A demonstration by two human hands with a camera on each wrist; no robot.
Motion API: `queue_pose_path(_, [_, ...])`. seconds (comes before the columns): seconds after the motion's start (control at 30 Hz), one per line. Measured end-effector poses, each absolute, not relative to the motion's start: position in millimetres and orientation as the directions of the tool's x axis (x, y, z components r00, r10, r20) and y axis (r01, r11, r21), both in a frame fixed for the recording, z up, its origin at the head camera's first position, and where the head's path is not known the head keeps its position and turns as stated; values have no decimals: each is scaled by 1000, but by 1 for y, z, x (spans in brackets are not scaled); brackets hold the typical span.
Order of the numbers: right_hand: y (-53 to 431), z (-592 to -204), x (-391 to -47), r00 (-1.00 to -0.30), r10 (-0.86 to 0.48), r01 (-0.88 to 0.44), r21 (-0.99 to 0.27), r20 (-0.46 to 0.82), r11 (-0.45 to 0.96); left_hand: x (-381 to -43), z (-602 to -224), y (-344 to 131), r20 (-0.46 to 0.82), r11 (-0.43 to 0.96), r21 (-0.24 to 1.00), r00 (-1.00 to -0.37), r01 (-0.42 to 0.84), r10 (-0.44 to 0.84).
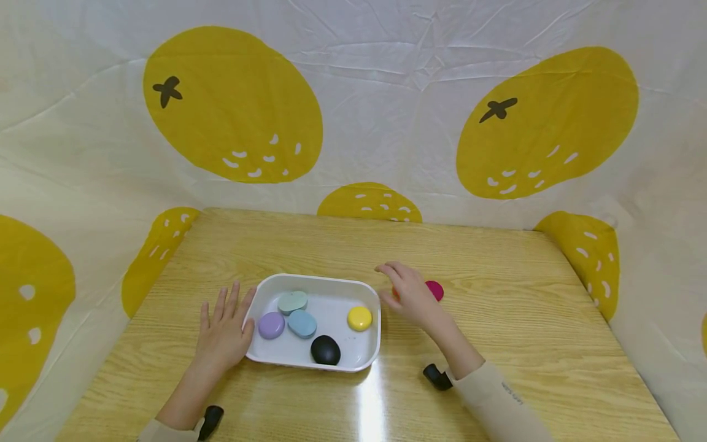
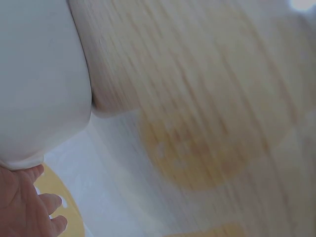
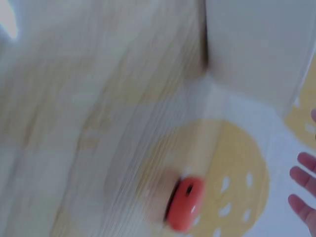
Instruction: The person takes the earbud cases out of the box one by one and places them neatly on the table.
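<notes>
A white rectangular tub (image 1: 312, 362) stands on the table, holding smooth rounded pieces: pale green (image 1: 291, 302), light blue (image 1: 302, 324), purple (image 1: 271, 325), yellow (image 1: 359, 318) and black (image 1: 325, 350). My left hand (image 1: 223, 334) rests against the tub's left side, fingers spread and straight. Just right of the tub hovers my right hand (image 1: 411, 294), its fingers loosely bent and apart, with nothing seen in its grasp. It partly hides an orange bit beneath it. A crimson piece (image 1: 435, 290) lies beyond that hand. The right wrist view shows an orange-red rounded piece (image 3: 185, 203) on the table.
The wooden table (image 1: 497, 282) reaches back to a white cloth (image 1: 386, 123) printed with large yellow fruit shapes, which also hangs at both sides. Black curved parts (image 1: 437, 377) stick out at both wrists.
</notes>
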State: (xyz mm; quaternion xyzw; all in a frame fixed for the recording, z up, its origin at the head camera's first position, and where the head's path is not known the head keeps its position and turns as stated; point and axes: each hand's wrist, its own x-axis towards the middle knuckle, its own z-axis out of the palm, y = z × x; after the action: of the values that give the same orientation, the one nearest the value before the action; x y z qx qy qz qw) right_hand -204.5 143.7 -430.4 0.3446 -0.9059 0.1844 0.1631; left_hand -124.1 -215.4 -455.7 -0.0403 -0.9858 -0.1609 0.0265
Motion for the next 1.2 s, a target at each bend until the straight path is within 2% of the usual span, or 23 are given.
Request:
queue_pose_path(0.2, [109,-427,-182,-560,-775,-829,-188,294,527,-124,-455,-215,57,944,319,-996,82,68])
queue_pose_path(0.4, [86,-431,-170,-415,-904,-910,-24,104,415,-124,-455,-215,62,945,317,-996,87,71])
queue_pose_path(0.47, [81,-432,-168,-380,-924,-925,-10,48,380,-124,-455,-215,61,945,315,-996,87,71])
queue_pose_path(0.6, [72,-438,-165,-333,-943,-942,-41,-21,333,-124,-455,-215,62,947,309,-996,86,71])
queue_pose_path(0.77, [66,-444,-165,-281,-956,-959,2,-86,282,-124,-455,-215,67,950,301,-995,87,70])
queue_pose_path(1.2, [56,-450,-166,-253,-962,-967,-9,-102,256,-124,-458,-216,76,948,306,-995,91,71])
